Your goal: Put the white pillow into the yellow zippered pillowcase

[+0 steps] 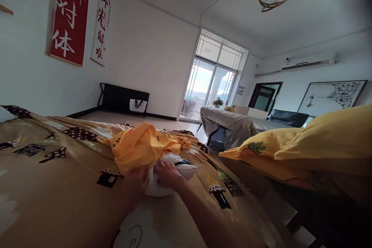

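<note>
Both hands grip the white pillow (171, 178) on the bed (58, 186): left hand (138, 182), right hand (167, 173). The yellow pillowcase (139, 145) is half on; next, pull it further.

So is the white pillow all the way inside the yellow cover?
No, only partly. The white pillow sticks out of the bunched yellow cover, with the left hand and right hand on its bare end.

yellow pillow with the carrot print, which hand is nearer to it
Right. The right hand rests on the white pillow, on the side toward the yellow pillow. The left hand grips the orange pillowcase farther away.
</note>
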Tool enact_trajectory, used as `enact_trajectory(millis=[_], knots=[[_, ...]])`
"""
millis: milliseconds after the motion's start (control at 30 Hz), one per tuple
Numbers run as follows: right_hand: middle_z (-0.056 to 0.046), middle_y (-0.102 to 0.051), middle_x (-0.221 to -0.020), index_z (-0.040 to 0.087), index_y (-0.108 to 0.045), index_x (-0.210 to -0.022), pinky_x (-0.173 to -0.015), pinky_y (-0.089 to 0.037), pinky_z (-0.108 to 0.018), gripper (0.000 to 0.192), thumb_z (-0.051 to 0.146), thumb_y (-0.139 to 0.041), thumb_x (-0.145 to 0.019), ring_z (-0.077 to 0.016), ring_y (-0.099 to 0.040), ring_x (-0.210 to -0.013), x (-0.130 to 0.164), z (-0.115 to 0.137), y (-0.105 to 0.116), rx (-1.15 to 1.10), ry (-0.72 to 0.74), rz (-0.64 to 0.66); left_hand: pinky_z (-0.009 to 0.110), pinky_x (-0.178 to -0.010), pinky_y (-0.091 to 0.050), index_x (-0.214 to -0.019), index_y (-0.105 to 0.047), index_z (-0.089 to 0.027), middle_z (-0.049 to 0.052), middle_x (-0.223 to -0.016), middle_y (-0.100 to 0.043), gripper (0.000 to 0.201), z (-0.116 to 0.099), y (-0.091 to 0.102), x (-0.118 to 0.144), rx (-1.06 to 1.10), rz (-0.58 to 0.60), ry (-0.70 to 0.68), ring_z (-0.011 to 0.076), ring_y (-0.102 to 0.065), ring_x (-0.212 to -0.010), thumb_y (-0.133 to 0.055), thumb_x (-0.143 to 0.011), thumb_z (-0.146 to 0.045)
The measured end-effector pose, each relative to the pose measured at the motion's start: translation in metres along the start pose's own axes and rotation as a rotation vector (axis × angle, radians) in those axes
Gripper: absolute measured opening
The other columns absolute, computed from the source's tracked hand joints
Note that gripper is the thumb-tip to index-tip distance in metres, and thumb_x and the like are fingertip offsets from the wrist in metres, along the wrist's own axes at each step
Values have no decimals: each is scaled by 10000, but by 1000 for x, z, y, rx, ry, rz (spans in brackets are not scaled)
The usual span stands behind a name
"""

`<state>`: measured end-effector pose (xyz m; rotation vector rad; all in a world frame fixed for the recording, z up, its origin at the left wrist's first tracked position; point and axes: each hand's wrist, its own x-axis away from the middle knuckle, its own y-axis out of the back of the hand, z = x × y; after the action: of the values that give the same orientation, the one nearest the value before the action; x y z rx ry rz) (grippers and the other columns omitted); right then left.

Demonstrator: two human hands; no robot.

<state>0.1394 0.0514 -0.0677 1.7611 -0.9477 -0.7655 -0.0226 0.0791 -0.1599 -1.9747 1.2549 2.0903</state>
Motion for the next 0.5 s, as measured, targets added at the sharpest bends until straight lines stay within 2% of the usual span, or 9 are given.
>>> enact_trajectory(millis=[300,500], knots=[[-146,-543,-1229,203,-577,-1104,-726,-539,-413,396,297,-596,-720,-262,-652,-903,0,-2,-6,-4,-6,-21,320,-721,-434,-820,-583,-195,40,-779,-704,169,0,1,0,2,7,0,184,-659,-724,-420,-860,-207],[-137,-565,-1189,209,-581,-1100,-711,-543,-413,394,298,-593,-715,-267,-658,-889,0,-3,-4,-7,8,-19,318,-720,-433,-890,-601,-202,30,-810,-711,164,0,3,1,-3,7,6,180,-661,-716,-440,-866,-219]])
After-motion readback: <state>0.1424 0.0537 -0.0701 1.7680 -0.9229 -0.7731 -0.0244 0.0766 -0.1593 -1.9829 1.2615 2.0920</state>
